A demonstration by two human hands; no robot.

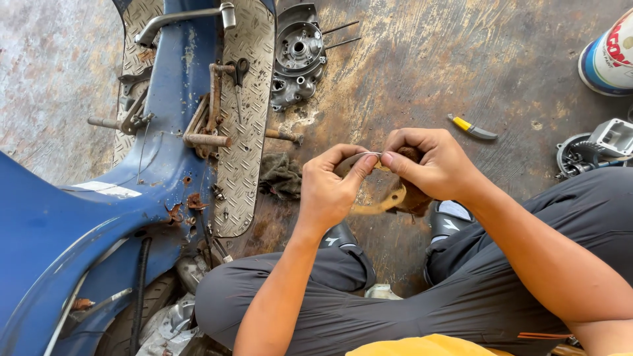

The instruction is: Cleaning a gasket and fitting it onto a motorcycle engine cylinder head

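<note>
Item in hand: our left hand point(328, 191) and right hand point(432, 165) pinch a curved rusty brake shoe point(386, 201) above the floor point(428, 66), fingers closed on it; rust remains, engine cover point(298, 56) lies apart

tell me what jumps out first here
Both hands meet mid-frame: the left hand and right hand pinch a thin curved part with a brown rag. At left stands a rusty blue scooter. An engine cover lies on the floor above.
</note>
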